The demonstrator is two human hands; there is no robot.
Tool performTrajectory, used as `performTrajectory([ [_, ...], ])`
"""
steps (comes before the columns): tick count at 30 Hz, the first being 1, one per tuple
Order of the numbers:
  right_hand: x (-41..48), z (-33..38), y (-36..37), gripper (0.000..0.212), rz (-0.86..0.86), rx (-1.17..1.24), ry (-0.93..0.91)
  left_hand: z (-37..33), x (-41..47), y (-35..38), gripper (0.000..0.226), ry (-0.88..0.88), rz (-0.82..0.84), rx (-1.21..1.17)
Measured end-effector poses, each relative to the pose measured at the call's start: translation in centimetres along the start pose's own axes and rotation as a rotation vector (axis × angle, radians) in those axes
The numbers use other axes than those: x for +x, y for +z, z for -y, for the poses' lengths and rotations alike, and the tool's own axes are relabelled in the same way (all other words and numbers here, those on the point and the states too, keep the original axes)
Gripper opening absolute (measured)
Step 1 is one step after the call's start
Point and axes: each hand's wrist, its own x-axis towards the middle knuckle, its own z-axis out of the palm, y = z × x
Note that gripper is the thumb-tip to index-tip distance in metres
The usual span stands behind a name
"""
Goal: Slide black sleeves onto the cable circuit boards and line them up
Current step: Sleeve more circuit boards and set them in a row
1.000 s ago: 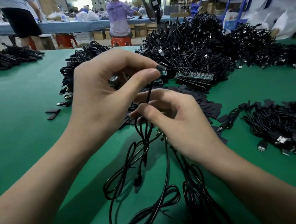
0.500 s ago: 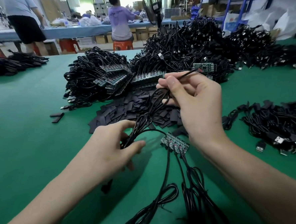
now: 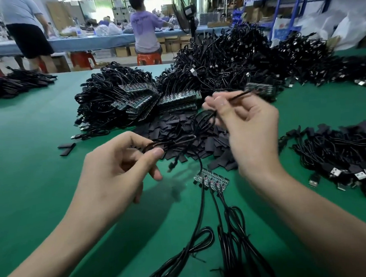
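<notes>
Left hand (image 3: 115, 170) low over green surface (image 3: 29, 169), thumb and forefinger pinching looped black cable (image 3: 178, 139). Right hand (image 3: 248, 134) raised higher, fingers curled, pinching same cable further along. Small circuit board (image 3: 260, 88) at cable end juts just beyond right fingertips, blurred. Pile of black sleeves (image 3: 177, 126) lies behind and beneath both hands. Row of boards (image 3: 211, 179) with cables attached lies flat on surface between hands, near right wrist, untouched. Stacked boards (image 3: 175, 100) and cable heap (image 3: 226, 60) further back.
</notes>
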Motion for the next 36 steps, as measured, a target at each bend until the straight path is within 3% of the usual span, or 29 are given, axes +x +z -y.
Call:
performTrajectory([
  [5,-2.4,-1.6,2.0,0.007,0.163,-0.102,0.012,-0.8,0.7,0.8,0.018,0.036,0.006,-0.125],
  [11,0.4,0.7,0.7,0.01,0.086,-0.004,0.021,-0.7,0.2,-0.3,0.023,0.104,0.189,-0.172],
  [13,1.9,2.4,-0.8,0.012,0.057,-0.072,-0.057,0.4,0.0,-2.0,0.033,0.063,0.368,-0.16],
  [16,3.3,4.5,-3.0,0.012,0.214,-0.124,-0.116,2.4,0.4,-5.1,0.048,-0.067,0.823,-0.175],
  [19,3.6,5.2,-4.7,0.011,0.448,-0.169,0.058,3.4,1.1,-7.4,0.053,-0.173,1.074,-0.066],
  [21,3.0,4.5,-5.2,0.012,0.624,-0.319,0.208,3.1,1.7,-8.0,0.052,-0.212,1.078,0.052],
  [23,2.1,3.2,-5.0,0.013,0.777,-0.46,0.298,2.3,2.8,-7.6,0.063,-0.221,1.016,0.314],
  [26,0.7,0.7,-3.8,0.018,0.827,-0.643,0.278,0.9,4.8,-5.6,0.066,-0.183,0.844,0.744],
  [29,-0.5,-1.5,-2.9,0.021,0.669,-0.655,0.232,0.7,6.5,-2.2,0.044,-0.045,0.62,1.082],
  [30,-0.8,-2.0,-2.8,0.021,0.579,-0.63,0.208,0.8,7.0,-0.8,0.035,0.003,0.584,1.097],
  [32,-1.1,-2.6,-2.6,0.02,0.407,-0.557,0.164,0.9,7.5,2.5,0.024,0.052,0.588,0.944],
  [36,-1.1,-2.9,-2.6,0.02,0.262,-0.353,0.22,1.1,7.2,8.9,0.033,0.127,0.534,0.816],
])
